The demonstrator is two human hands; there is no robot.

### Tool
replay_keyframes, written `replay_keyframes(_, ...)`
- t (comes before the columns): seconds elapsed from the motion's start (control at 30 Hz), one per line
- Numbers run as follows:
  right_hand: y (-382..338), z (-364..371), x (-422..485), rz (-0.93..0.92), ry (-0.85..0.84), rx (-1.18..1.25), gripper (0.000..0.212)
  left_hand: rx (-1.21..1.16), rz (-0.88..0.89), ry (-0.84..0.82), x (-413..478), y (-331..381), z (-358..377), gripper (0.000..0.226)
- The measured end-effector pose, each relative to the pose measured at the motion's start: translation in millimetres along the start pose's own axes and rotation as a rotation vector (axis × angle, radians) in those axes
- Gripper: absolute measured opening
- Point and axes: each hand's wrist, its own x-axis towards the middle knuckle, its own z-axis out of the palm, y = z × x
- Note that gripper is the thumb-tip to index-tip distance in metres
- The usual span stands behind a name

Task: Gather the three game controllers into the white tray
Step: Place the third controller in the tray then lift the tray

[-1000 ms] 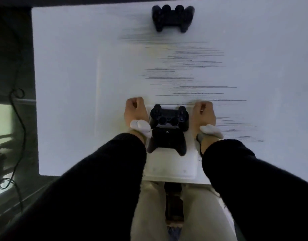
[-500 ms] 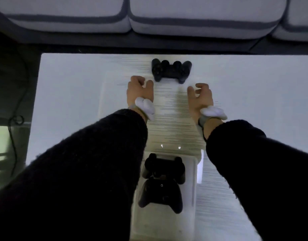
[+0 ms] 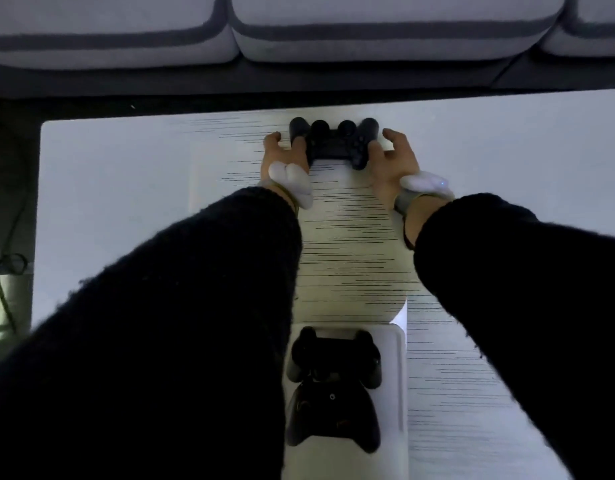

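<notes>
A black controller [image 3: 335, 145] lies at the far edge of the white table [image 3: 126, 202]. My left hand [image 3: 282, 157] is at its left grip, with a finger resting on that grip and the thumb spread away. My right hand [image 3: 396, 161] is at its right grip, fingers apart and the thumb touching the side. Neither hand has closed around it. Close to me stands the white tray [image 3: 398, 375], holding two more black controllers, one at the far end [image 3: 334, 355] and one nearer me [image 3: 334, 417]. My left sleeve hides the tray's left side.
A grey sofa [image 3: 368, 29] runs along just beyond the table's far edge. A dark cable [image 3: 8, 265] hangs on the floor off the table's left side. The table surface stretches wide to the left and right of my arms.
My hands left the tray's sides and reached forward across the table. They now flank and touch the far controller. The view tilted up, bringing the sofa into sight.
</notes>
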Motion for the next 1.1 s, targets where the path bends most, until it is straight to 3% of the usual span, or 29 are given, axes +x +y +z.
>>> replay_keyframes(0.27,-1.6,4.5,-4.6,-0.047,-0.033,0.08,0.052,-0.083,0.083,-0.088,-3.6,-0.8,0.9,0.053)
replay_keyframes(0.5,4.6,11.0,-22.4,-0.016,-0.014,0.17,0.049,-0.11,-0.003,-0.035,-20.2,-15.1,-2.6,0.055)
replay_keyframes(0.7,13.5,16.0,-43.4,0.032,-0.028,0.21,0.066,-0.356,-0.092,0.007,-46.6,-28.3,-8.3,0.046)
replay_keyframes(0.83,20.5,15.7,-64.3,0.093,-0.05,0.296,0.078,-0.672,-0.267,-0.095,-70.0,-35.5,-18.1,0.027)
replay_keyframes(0.93,23.3,14.2,-92.8,0.102,-0.07,0.382,0.079,-0.821,-0.246,-0.133,-84.7,-49.2,-23.7,0.012)
replay_keyframes(1.1,27.1,9.4,-145.9,0.133,-0.106,0.474,0.08,-0.888,-0.18,-0.118,-116.5,-65.3,-33.4,0.017)
